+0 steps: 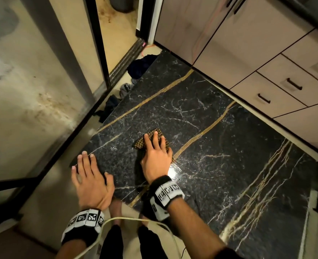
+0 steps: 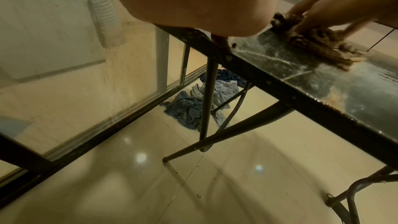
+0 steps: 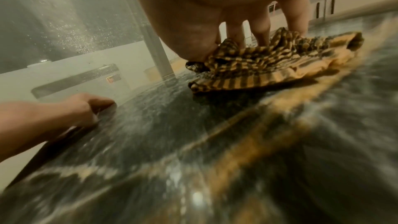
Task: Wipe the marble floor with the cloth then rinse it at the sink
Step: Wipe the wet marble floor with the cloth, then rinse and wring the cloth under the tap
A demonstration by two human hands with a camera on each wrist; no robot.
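Left hand (image 1: 92, 181) flat on marble slab (image 1: 219, 139) edge; right hand (image 1: 157, 157) fingers spread, pressing checkered cloth (image 1: 159, 134).

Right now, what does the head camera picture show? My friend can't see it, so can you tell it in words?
A person's right hand presses a checked cloth flat on a shiny black marble slab with gold lines. Their left hand rests open on the slab's near corner. Pale drawers stand behind, and dark rags lie on the floor beside a glass door.
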